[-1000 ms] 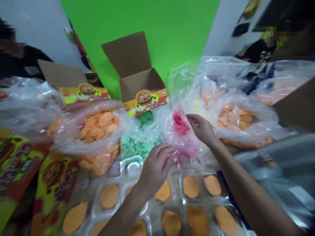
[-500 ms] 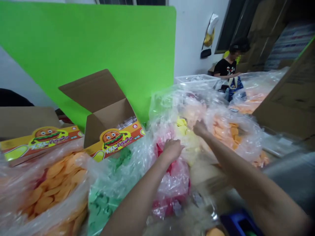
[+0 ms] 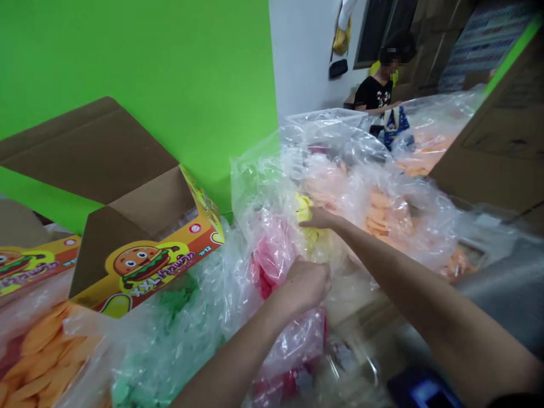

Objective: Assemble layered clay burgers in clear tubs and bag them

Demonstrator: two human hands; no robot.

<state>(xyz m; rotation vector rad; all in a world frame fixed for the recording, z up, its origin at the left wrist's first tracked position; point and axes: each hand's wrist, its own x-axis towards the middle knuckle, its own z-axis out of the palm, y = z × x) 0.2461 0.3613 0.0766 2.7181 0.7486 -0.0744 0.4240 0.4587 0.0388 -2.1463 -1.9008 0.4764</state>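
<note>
My left hand [image 3: 308, 286] curls into the transparent plastic bag [image 3: 293, 345] of red pieces [image 3: 262, 275], and its fingers are hidden in the folds. Just above it, my right hand [image 3: 319, 219] reaches out with extended fingers and touches the plastic by the yellow pieces [image 3: 304, 211]. Behind the yellow sit pale orange pieces [image 3: 382, 212] in another bag. Green pieces [image 3: 176, 300] lie under plastic to the lower left. Orange discs [image 3: 40, 354] fill a bag at the bottom left corner.
An open cardboard box [image 3: 144, 266] with a burger label stands left of my hands, before a bright green board [image 3: 127, 56]. At the back, a seated person [image 3: 374, 93] is beside a plastic tub [image 3: 323, 116]. A brown carton [image 3: 488, 136] stands at the right.
The view has swung left and upward, and the tray of orange pieces has left the frame. My right hand has moved from the red pieces to the yellow pieces.
</note>
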